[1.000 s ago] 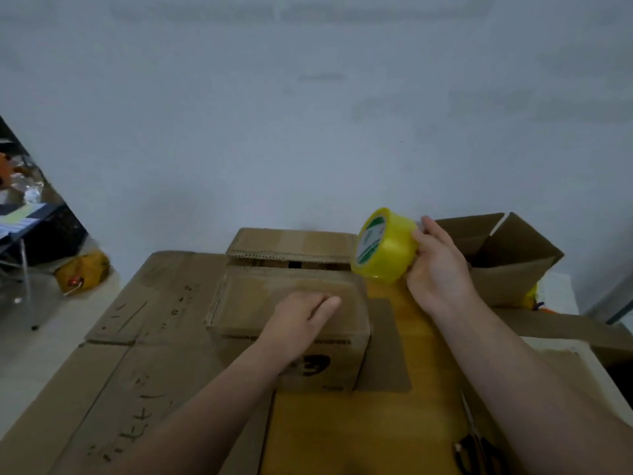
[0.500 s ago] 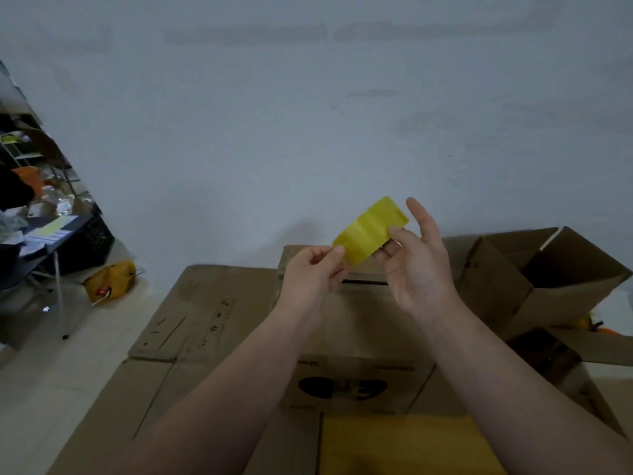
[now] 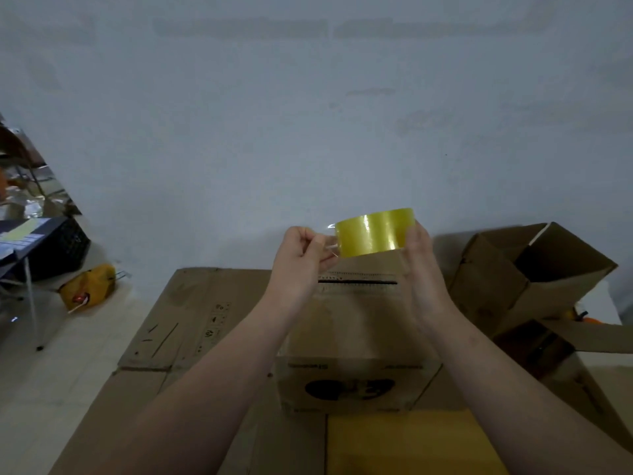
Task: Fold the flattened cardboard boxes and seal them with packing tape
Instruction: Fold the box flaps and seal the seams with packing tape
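Head: left hand [image 3: 301, 260] pinches tape end [image 3: 331, 237], right hand [image 3: 420, 269] holds roll [image 3: 373, 234]

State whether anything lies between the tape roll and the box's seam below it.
Nothing visible does. The tape roll hangs in open air above the seam of the box, right hand holding it, left hand pinching its end.

The left hand [image 3: 301, 258] is off the top flap of the brown cardboard box [image 3: 359, 330]. It now pinches the loose end at the 9 o'clock side of the glossy yellow roll of packing tape [image 3: 375, 234]. The right hand [image 3: 423, 265] has turned the roll from tilted to level and grips its 3 o'clock side.
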Action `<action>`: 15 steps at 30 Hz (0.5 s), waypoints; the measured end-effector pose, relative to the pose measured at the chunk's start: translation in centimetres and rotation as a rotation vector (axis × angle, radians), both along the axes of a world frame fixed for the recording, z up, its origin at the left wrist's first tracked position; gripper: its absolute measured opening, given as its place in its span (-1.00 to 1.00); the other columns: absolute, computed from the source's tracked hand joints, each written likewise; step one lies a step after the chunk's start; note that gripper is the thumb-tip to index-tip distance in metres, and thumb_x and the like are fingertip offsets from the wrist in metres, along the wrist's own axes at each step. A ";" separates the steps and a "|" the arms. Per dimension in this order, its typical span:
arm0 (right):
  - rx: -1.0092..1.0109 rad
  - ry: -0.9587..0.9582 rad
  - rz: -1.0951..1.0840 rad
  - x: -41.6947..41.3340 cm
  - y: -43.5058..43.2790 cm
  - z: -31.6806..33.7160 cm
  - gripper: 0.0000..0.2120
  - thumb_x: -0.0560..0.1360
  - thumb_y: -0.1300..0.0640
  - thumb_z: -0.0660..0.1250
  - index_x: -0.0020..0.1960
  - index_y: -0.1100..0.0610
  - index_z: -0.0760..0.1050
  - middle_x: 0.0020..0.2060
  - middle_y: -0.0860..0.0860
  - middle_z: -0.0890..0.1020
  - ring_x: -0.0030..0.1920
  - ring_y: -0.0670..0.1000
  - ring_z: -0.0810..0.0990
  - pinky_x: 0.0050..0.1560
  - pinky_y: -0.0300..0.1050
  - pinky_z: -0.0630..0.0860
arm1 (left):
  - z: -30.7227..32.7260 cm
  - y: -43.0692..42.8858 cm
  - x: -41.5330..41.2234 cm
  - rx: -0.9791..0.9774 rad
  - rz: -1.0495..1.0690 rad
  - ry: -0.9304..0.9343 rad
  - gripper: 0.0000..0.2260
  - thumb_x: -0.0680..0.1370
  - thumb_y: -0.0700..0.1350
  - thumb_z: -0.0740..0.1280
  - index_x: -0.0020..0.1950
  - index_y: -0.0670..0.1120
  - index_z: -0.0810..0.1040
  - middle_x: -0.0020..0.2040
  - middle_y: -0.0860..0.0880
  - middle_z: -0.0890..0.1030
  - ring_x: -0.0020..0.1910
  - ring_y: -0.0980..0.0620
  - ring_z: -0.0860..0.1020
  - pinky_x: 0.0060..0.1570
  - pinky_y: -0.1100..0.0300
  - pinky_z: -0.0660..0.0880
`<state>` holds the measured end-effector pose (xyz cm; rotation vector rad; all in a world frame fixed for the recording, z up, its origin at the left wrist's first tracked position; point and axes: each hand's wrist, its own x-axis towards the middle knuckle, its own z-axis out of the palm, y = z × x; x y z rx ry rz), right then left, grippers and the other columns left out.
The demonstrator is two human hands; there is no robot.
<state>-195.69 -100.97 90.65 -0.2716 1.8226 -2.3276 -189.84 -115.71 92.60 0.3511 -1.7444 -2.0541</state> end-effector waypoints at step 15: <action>0.832 0.417 -0.087 -2.4 -2.0 2.9 -0.56 0.43 -0.27 0.35 -0.04 0.08 0.36 -0.26 -0.08 0.41 -0.24 -0.05 0.42 -0.24 -0.13 0.32 | 0.2 -6.9 1.0 -0.353 0.099 -0.330 -0.96 0.60 -0.30 0.22 -0.05 -0.22 0.41 -0.29 -0.13 0.55 -0.38 0.03 0.52 -0.40 0.30 0.51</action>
